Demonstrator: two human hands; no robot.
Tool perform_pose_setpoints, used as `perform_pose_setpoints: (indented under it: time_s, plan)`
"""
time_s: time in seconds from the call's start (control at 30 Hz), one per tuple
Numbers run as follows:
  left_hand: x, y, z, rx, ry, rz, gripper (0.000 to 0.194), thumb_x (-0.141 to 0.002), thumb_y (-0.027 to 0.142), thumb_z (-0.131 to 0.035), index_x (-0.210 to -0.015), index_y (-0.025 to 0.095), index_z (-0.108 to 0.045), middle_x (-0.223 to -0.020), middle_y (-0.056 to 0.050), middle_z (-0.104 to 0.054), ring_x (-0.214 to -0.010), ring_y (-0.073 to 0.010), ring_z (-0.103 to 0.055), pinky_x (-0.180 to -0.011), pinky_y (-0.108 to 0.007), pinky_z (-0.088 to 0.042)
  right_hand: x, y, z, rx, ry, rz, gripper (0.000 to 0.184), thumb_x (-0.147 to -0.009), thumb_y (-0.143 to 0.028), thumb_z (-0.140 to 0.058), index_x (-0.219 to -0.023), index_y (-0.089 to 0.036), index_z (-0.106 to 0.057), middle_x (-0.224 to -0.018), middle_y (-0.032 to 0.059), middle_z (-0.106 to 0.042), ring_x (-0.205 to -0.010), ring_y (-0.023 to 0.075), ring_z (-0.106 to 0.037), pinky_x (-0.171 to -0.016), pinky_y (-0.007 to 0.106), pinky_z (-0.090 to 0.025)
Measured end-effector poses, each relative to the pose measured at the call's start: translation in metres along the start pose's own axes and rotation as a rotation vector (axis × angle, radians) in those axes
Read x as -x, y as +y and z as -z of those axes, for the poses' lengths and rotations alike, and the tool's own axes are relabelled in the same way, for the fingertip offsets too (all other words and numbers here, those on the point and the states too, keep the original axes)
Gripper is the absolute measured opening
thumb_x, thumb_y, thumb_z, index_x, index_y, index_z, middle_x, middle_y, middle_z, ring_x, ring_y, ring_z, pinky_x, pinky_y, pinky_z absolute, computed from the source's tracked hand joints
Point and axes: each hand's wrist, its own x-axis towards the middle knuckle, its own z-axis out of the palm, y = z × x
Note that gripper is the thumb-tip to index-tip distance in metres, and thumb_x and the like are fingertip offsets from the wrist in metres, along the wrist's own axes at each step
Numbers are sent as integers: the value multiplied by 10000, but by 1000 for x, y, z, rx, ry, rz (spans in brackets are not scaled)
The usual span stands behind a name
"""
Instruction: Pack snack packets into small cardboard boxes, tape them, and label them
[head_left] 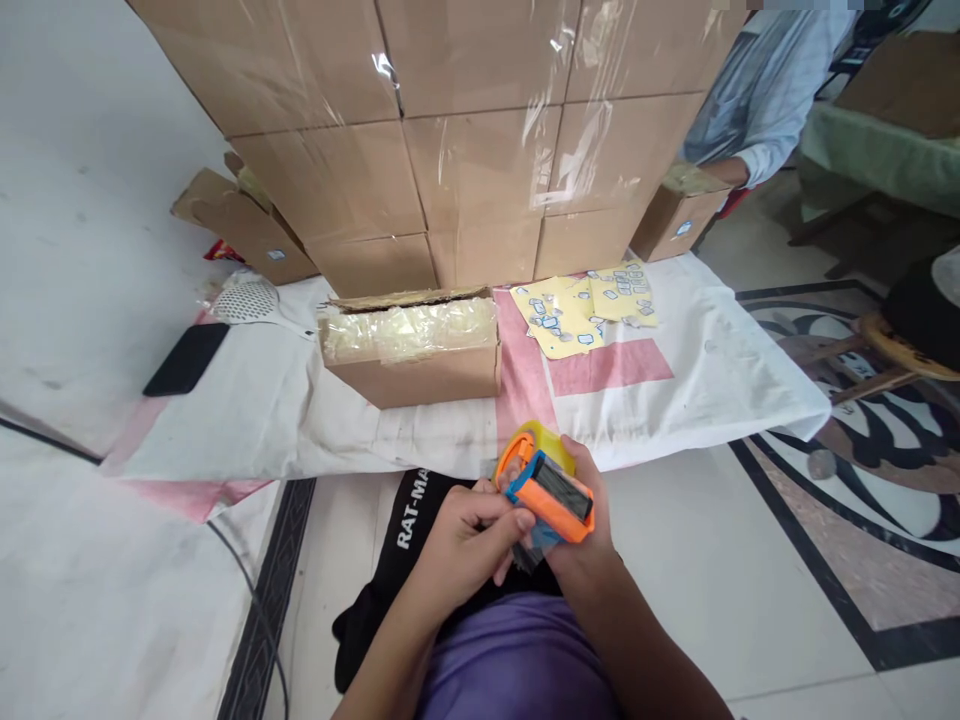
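Right grip (pixel 596 525) holds our tape dispenser (pixel 559 495); left grip (pixel 480 530) beside its edge, holding what we can't tell; box (pixel 420 380) crosswise, ahead-left, nearer left.

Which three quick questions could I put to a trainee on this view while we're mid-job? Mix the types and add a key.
1. Open: what tool does the right hand hold, and where is the left hand?
2. True or false: the yellow printed sheets lie on the tablecloth, to the right of the nearest carton in the picture.
3. Multiple choice: the black phone-like slab lies (a) on the floor, (b) on the tablecloth, (c) inside that carton.

Key:
1. An orange-and-blue tape dispenser; the left hand's fingers are at its edge.
2. True.
3. b.
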Motion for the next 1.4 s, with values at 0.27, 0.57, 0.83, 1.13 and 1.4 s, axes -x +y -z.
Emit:
perform_pose_setpoints:
  time_s: [0.27, 0.57, 0.83, 1.13, 1.4]
  plan:
    - [2, -1, 0, 20, 18, -2, 607, -893, 697, -601, -547, 198, -633, -323, 35, -468, -299, -78, -388, -497, -261, -359, -6, 5, 7, 2, -16, 7, 367, -849, -553, -629, -794, -192, -661, -696, 48, -687, -645, 210, -664, -704, 337, -587]
    - [1, -4, -1, 33, 34, 6, 606, -891, 687, -612, -540, 193, -609, -315, 39, -447, -287, -71, -372, -448, -248, -301, -8, 7, 8, 1, -62, 41, 373, -847, -556, -633, -791, -188, -669, -712, 50, -700, -655, 203, -671, -683, 322, -587]
    - [-1, -9, -1, 48, 22, 5, 606, -880, 699, -612, -541, 197, -592, -321, 47, -416, -288, -74, -362, -410, -235, -269, -11, 6, 9, 46, -79, 76, 392, -839, -581, -619, -784, -196, -663, -728, 55, -702, -640, 209, -665, -648, 342, -592]
    - [-4, -10, -1, 13, 12, -77, 603, -904, 691, -582, -555, 200, -598, -344, 46, -433, -299, -76, -370, -436, -252, -309, -10, 4, 5, 64, -78, 94, 445, -848, -610, -516, -750, -203, -668, -671, 68, -681, -630, 247, -657, -648, 419, -608]
    - [-2, -6, -4, 17, -6, -85, 631, -887, 729, -573, -550, 195, -586, -334, 44, -420, -295, -71, -357, -416, -234, -288, -12, 7, 12, 36, -127, 118, 387, -820, -582, -600, -735, -209, -659, -688, 54, -675, -657, 229, -652, -715, 390, -592]
